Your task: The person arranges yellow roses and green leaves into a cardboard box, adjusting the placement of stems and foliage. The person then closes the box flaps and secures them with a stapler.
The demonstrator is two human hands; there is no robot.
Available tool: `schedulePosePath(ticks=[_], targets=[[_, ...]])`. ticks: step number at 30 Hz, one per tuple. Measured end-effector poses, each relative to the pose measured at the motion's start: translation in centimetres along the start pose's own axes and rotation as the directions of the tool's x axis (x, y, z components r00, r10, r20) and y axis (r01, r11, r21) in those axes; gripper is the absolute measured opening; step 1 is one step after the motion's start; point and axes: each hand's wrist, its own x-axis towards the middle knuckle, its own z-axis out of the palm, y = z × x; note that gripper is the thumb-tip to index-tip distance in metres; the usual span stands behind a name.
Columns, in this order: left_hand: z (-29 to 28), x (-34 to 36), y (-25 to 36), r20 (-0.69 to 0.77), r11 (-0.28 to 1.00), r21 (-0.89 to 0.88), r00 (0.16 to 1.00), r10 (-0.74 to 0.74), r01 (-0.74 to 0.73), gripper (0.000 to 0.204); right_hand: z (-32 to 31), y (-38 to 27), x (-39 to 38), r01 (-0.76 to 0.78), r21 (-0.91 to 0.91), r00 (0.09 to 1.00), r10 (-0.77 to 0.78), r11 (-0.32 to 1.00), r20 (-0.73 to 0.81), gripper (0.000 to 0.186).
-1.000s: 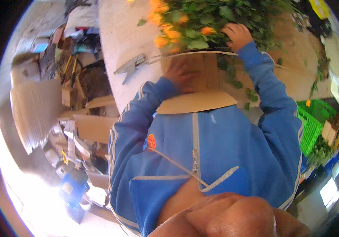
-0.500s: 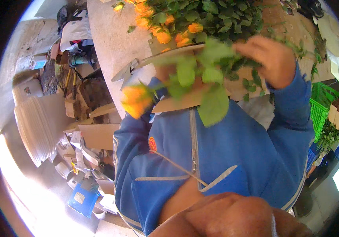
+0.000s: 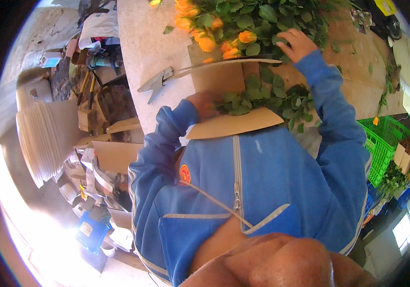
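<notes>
My right hand [image 3: 296, 46] reaches into the edge of a heap of yellow roses [image 3: 207, 40] with dark leaves, fingers curved and apart, fingertips at the foliage. My left hand [image 3: 203, 106] is blurred and partly hidden inside a cardboard trough [image 3: 233, 123], beside leafy stems [image 3: 281, 98] lying in it; what its fingers hold is unclear. A metal spring clamp [image 3: 157, 82] lies on the pale tabletop at left, by the band along the trough's far edge [image 3: 233, 62].
The table [image 3: 135, 38] continues to the right under brown board and loose leaves. A green crate [image 3: 377, 153] stands at lower right. Stacked pale sheets [image 3: 42, 143], flat cardboard [image 3: 112, 155], long-handled tools [image 3: 88, 91] and a blue bin [image 3: 92, 232] crowd the left.
A rose stem swung across low in front of me half a second ago; leafy stems now lie in the trough by my left hand. My right hand has returned to the heap.
</notes>
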Motion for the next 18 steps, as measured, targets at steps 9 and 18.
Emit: schedulePosePath(ticks=[9,18], targets=[[0.9,-0.5,-0.2,-0.016,0.941,-0.248,0.970,-0.241,0.230,0.059,1.2,1.3,3.8,0.015,-0.095,0.996,-0.023,0.995,-0.082,0.031],[1.7,0.3,-0.6,-0.002,0.986,0.010,0.986,-0.164,0.164,0.031,-17.9,-8.6,-1.4,0.216,0.122,0.935,-0.170,0.969,-0.311,0.028]])
